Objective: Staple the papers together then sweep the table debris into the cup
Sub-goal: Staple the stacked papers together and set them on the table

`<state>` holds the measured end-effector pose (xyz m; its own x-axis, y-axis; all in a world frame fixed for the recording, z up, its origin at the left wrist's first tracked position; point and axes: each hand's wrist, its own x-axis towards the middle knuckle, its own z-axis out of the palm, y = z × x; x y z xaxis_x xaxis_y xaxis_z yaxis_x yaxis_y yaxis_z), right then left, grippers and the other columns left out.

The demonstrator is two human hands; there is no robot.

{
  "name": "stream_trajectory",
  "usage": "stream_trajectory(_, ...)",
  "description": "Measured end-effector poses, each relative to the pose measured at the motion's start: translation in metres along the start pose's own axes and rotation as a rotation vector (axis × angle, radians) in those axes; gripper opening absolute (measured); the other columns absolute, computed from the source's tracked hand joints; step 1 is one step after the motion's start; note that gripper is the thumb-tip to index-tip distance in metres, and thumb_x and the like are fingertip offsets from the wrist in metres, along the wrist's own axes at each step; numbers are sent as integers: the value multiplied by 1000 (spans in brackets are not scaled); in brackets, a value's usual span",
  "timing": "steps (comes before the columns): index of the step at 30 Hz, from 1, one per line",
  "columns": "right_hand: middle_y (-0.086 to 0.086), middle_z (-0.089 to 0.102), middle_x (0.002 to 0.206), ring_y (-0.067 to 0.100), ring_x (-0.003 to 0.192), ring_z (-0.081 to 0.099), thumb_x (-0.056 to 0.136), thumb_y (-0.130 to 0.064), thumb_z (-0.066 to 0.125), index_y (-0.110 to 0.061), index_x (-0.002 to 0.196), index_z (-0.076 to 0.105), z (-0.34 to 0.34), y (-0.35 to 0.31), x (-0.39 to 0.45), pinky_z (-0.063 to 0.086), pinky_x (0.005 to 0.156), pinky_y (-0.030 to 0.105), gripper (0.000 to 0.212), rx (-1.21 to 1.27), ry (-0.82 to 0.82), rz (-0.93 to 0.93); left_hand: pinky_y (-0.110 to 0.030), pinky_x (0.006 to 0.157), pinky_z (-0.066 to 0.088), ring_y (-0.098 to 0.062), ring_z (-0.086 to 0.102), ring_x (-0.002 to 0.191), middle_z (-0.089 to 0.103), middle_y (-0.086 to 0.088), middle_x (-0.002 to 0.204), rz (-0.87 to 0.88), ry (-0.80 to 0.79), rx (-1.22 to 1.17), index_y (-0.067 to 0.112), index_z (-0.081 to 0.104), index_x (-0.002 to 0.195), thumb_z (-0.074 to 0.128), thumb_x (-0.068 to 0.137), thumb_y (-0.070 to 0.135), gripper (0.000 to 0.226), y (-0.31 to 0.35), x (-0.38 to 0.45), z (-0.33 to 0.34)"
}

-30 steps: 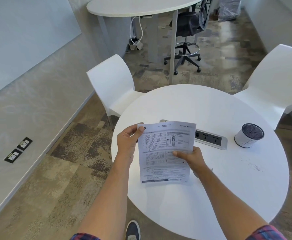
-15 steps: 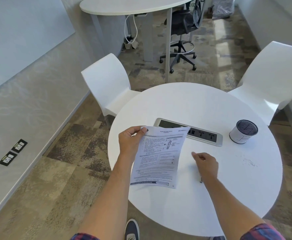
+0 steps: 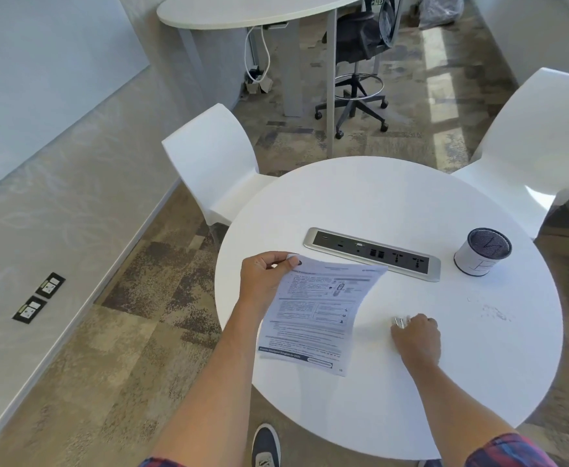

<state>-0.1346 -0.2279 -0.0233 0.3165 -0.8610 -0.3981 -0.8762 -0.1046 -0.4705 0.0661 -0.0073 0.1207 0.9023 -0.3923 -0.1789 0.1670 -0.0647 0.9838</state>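
My left hand [image 3: 265,277] pinches the top left corner of the printed papers [image 3: 320,315] and holds them tilted just above the round white table [image 3: 377,197]. My right hand [image 3: 417,338] rests on the table to the right of the papers. Its fingers are curled around a small silver stapler [image 3: 399,322], which sticks out past the fingertips. Fine pale debris [image 3: 494,313] is scattered on the table right of that hand. A white cup [image 3: 482,252] with a dark inside stands further back on the right.
A silver and black socket panel [image 3: 372,254] is set into the table's middle, behind the papers. White chairs stand at the back left [image 3: 215,163] and back right [image 3: 539,139]. My shoe [image 3: 265,446] shows below the table's near edge.
My right hand let go of the papers, dropped to the table on the right and closed over the small stapler. The papers now hang from my left hand alone, lower and more tilted.
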Motion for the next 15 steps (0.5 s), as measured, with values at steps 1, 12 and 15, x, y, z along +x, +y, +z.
stream_trajectory(1,26,60,120,45,116,60,99,-27,66,8,116,62,1,2,2,51,92,46,39,27,8,-8,-30,72,62,-17,73,77,83,-5,88,4,9,27,21,86,80,88,80,15,7,0,0,0)
stream_trajectory(12,-8,68,93,13,62,69,96,-20,77,-34,104,62,-40,-35,1,55,62,27,21,1021,37,-319,-32,77,62,-18,73,61,80,-2,73,48,70,181,21,85,82,88,79,19,5,4,4,10)
stream_trajectory(15,-9,66,94,14,73,60,94,-32,77,-33,111,62,-61,-72,-9,49,64,28,23,1053,-7,-505,-35,83,61,-20,77,67,80,0,74,43,75,177,23,83,80,88,79,19,6,5,4,16)
